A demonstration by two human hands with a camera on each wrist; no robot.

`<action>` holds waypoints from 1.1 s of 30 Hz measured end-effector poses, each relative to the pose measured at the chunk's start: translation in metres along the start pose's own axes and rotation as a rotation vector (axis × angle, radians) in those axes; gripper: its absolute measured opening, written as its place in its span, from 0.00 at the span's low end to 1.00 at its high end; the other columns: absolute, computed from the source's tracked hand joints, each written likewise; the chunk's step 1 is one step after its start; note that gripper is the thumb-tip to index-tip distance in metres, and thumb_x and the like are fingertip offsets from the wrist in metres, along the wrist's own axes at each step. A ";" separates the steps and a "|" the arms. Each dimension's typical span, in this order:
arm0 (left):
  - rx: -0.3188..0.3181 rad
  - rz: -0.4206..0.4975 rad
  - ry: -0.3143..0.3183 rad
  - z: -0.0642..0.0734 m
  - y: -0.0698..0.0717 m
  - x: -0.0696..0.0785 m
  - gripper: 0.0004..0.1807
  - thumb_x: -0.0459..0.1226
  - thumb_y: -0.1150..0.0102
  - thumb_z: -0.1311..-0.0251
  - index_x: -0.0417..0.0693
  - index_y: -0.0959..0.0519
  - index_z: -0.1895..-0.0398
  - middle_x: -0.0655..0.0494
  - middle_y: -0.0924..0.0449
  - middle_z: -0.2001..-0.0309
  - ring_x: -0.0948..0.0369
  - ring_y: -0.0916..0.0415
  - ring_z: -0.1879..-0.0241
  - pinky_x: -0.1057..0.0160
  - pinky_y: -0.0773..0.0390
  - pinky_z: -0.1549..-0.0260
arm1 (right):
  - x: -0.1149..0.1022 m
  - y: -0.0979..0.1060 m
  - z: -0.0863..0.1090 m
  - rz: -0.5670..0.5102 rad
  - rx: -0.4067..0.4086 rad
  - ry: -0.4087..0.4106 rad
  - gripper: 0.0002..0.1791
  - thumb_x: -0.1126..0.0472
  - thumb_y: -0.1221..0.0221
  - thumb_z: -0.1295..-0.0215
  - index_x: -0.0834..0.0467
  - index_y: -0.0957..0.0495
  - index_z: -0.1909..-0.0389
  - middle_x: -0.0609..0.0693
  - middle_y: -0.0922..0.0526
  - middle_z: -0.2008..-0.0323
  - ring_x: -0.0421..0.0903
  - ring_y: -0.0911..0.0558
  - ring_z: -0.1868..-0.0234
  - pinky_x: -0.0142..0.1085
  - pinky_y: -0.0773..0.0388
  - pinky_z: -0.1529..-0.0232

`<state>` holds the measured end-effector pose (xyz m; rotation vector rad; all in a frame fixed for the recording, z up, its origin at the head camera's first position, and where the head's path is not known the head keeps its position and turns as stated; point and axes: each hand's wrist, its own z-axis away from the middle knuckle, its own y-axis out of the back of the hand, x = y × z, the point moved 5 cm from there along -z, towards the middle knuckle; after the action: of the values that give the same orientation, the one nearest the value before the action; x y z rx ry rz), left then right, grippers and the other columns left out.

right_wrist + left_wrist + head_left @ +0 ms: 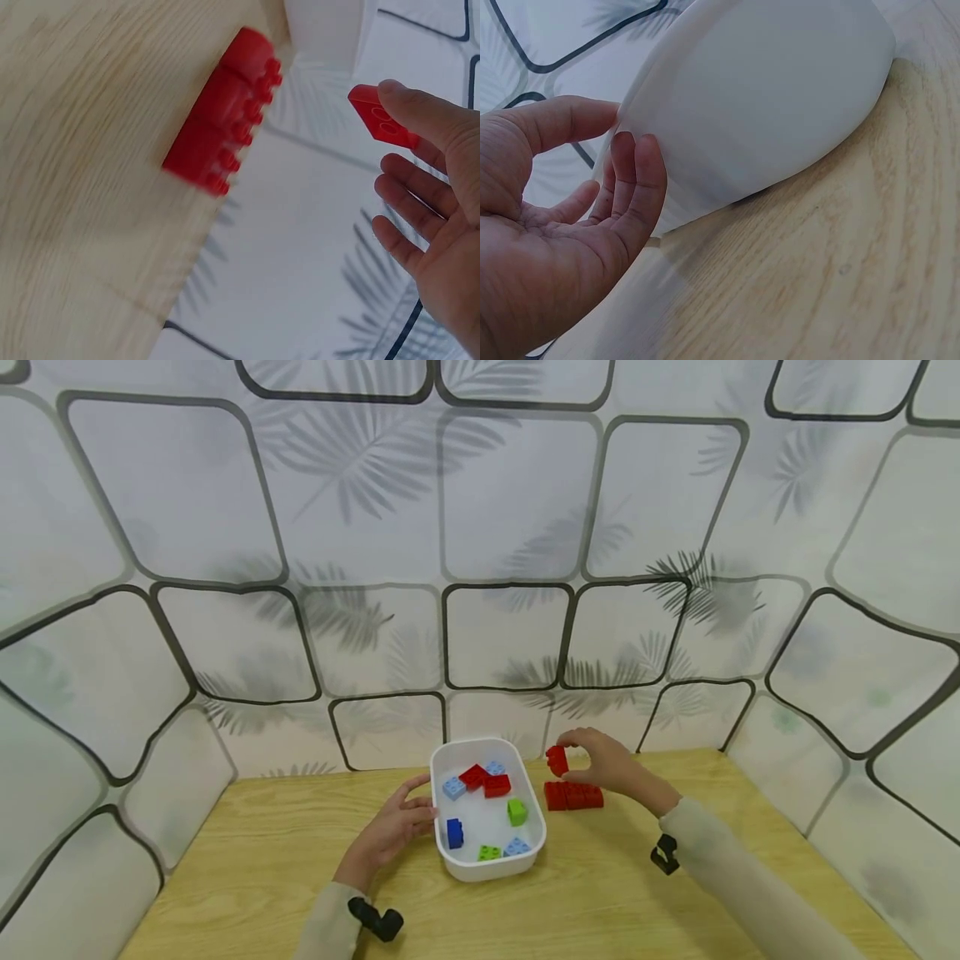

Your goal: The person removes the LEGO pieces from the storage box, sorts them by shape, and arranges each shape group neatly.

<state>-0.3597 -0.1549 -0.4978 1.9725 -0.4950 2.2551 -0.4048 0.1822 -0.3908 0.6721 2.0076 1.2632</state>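
Relaxed left hand (395, 824) touches a white plastic tub (491, 871); right hand (609, 766) pinches a red plastic brick (558, 761) slackened fingers could drop beneath them.

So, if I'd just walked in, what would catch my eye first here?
Probably the bright red toy brick that the right hand pinches, close to a row of red bricks on the wooden table. Next, the white tub to the left of that row, holding red, green and blue bricks, with the left hand touching its side. Behind everything stands a pale backdrop with leaf prints and dark rounded outlines.
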 end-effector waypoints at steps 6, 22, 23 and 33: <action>-0.003 -0.002 -0.004 -0.001 0.000 0.000 0.39 0.29 0.43 0.31 0.46 0.49 0.21 0.36 0.26 0.40 0.57 0.19 0.51 0.62 0.18 0.51 | 0.026 0.009 0.017 -0.007 -0.015 -0.053 0.27 0.61 0.26 0.43 0.66 0.22 0.45 0.60 0.16 0.50 0.61 0.19 0.49 0.56 0.21 0.46; -0.019 0.003 -0.013 0.001 0.002 0.002 0.41 0.29 0.43 0.30 0.44 0.52 0.20 0.41 0.24 0.44 0.58 0.19 0.51 0.63 0.18 0.51 | 0.082 0.003 0.053 -0.107 -0.070 -0.200 0.27 0.58 0.27 0.42 0.67 0.22 0.46 0.62 0.16 0.51 0.62 0.19 0.51 0.58 0.21 0.49; -0.017 0.004 -0.011 0.001 0.002 0.001 0.40 0.29 0.43 0.30 0.44 0.51 0.20 0.41 0.24 0.44 0.58 0.19 0.51 0.63 0.18 0.51 | 0.084 0.001 0.054 -0.121 -0.068 -0.203 0.27 0.58 0.27 0.42 0.67 0.22 0.46 0.62 0.16 0.51 0.62 0.19 0.52 0.58 0.21 0.49; -0.013 0.001 -0.002 -0.001 0.001 -0.001 0.40 0.29 0.43 0.31 0.46 0.50 0.20 0.35 0.26 0.39 0.56 0.19 0.49 0.62 0.17 0.50 | 0.100 -0.010 0.065 -0.192 -0.034 -0.176 0.22 0.60 0.26 0.43 0.64 0.20 0.50 0.57 0.15 0.55 0.55 0.17 0.56 0.54 0.19 0.52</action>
<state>-0.3611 -0.1552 -0.4992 1.9688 -0.5097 2.2459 -0.4207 0.2873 -0.4461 0.5399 1.8542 1.0841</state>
